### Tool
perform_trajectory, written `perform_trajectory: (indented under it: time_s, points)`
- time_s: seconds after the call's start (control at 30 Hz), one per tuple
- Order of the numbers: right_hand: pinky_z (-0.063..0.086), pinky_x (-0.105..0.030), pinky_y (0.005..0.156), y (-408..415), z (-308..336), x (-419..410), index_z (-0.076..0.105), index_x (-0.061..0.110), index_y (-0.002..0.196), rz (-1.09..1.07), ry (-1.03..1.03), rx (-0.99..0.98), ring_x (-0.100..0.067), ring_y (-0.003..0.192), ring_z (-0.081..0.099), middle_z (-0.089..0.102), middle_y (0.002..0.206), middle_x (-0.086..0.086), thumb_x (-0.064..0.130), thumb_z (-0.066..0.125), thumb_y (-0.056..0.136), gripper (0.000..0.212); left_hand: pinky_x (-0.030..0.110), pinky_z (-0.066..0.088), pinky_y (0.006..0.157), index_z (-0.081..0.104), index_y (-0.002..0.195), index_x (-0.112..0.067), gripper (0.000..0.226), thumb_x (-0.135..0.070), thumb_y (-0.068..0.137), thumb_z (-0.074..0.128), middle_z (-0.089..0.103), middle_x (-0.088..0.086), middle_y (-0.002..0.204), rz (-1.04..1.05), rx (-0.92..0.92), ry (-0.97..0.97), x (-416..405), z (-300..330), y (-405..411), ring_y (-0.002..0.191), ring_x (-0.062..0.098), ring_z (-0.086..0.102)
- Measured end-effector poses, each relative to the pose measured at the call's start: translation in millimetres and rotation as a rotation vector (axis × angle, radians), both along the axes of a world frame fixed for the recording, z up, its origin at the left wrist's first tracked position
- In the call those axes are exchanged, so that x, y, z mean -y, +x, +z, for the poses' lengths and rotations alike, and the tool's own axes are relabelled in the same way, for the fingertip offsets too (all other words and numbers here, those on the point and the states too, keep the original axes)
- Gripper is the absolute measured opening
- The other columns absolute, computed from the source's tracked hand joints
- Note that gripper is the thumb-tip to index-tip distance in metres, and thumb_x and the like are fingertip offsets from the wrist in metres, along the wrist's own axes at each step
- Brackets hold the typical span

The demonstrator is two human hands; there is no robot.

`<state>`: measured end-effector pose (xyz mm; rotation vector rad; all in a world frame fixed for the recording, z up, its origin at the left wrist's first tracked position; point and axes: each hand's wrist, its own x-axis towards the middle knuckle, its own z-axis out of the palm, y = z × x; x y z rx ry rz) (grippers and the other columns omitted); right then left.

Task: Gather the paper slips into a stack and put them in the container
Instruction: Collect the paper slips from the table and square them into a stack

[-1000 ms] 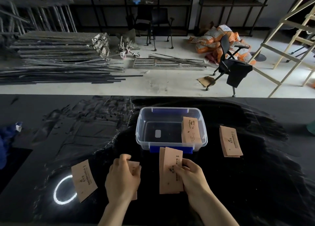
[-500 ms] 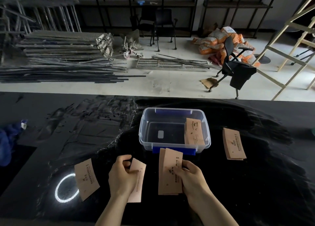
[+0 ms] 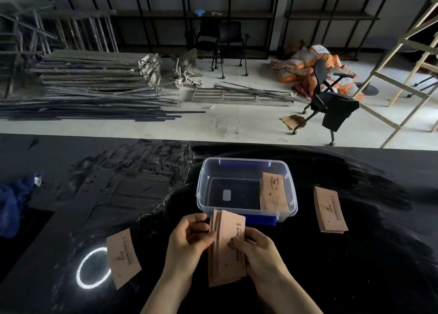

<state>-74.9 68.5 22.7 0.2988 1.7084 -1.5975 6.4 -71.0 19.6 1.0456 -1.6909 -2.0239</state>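
Both hands clamped on the same bundle of paper slips (image 3: 226,249): left hand (image 3: 189,240) pinches its left long edge, right hand (image 3: 257,249) pinches the right edge, thumb on top near the print. Bundle is fanned, a few edges staggered at the top left, so not squared yet. It sits just in front of the clear container (image 3: 246,188), top corners near the blue latch (image 3: 257,219) on the near wall.

Step in hand, as I read it: merging and aligning slips into one stack. Roughly mid-task.

Where the rest is:
- one small stack (image 3: 273,191) already inside the container, leaning at the right side
- loose slip (image 3: 123,258) on the black table (image 3: 355,266), left of the left hand, beside a bright ring reflection (image 3: 93,268)
- another small pile (image 3: 330,210) on the table, right of the container, apart from it

Next move probably calls for tapping the bundle square, then one hand letting go to reach the left slip or the right pile. Thin paper on a flat top: likely needs a fingertip slide or an edge lift to pick up. Risk: bundle fans out further if held one-handed.
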Motion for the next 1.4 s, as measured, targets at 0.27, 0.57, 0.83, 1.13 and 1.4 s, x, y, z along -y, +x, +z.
perform_trajectory:
  time_s: [0.27,0.57,0.83,1.13,1.4]
  points:
    - [0.061,-0.054,0.086,-4.8,-3.1,0.1,0.069,0.009,0.108,0.019,-0.009,0.003,-0.037,0.093,0.075,0.080,0.098,-0.018,0.003,0.065,0.096,0.014,0.034,0.053,0.076,0.063,0.103,-0.023,0.027,-0.016,0.083,0.079,0.071,-0.004,0.099,0.267,0.379,-0.655,49.6,-19.6,22.5,0.087,0.016,0.067]
    - [0.058,-0.057,0.091,-10.8,-10.1,7.1,0.066,0.013,0.114,0.102,0.019,0.010,-0.037,0.098,0.072,0.076,0.105,-0.017,0.007,0.064,0.097,0.019,0.050,0.042,0.104,0.053,0.131,-0.013,0.068,-0.046,0.076,0.076,0.056,0.016,0.136,0.242,1.035,-0.799,85.0,-44.9,58.6,0.129,0.035,0.048]
    - [0.057,-0.060,0.093,-13.8,-16.7,10.4,0.065,0.014,0.117,0.107,0.042,0.014,-0.037,0.099,0.073,0.076,0.107,-0.017,0.004,0.065,0.096,0.023,0.051,0.043,0.096,0.054,0.123,-0.014,0.041,-0.031,0.087,0.064,0.060,0.020,0.124,0.322,1.029,-0.762,92.2,-33.8,60.2,0.116,0.040,0.053]
    - [0.056,-0.059,0.096,-9.7,-7.5,13.7,0.066,0.015,0.110,0.112,0.026,0.006,-0.035,0.098,0.072,0.076,0.104,-0.015,0.004,0.063,0.097,0.017,0.050,0.052,0.086,0.056,0.120,-0.020,0.056,0.007,0.075,0.072,0.065,0.009,0.112,0.452,0.550,-0.589,86.5,-13.8,50.2,0.099,0.034,0.064]
    - [0.061,-0.055,0.088,-10.2,7.1,18.5,0.068,0.013,0.106,0.058,-0.023,-0.025,-0.034,0.094,0.075,0.079,0.100,-0.015,0.003,0.064,0.097,0.015,0.033,0.054,0.078,0.068,0.105,-0.022,0.048,0.016,0.077,0.075,0.069,0.003,0.100,0.304,-0.019,-0.202,52.4,22.1,4.4,0.088,0.018,0.067]
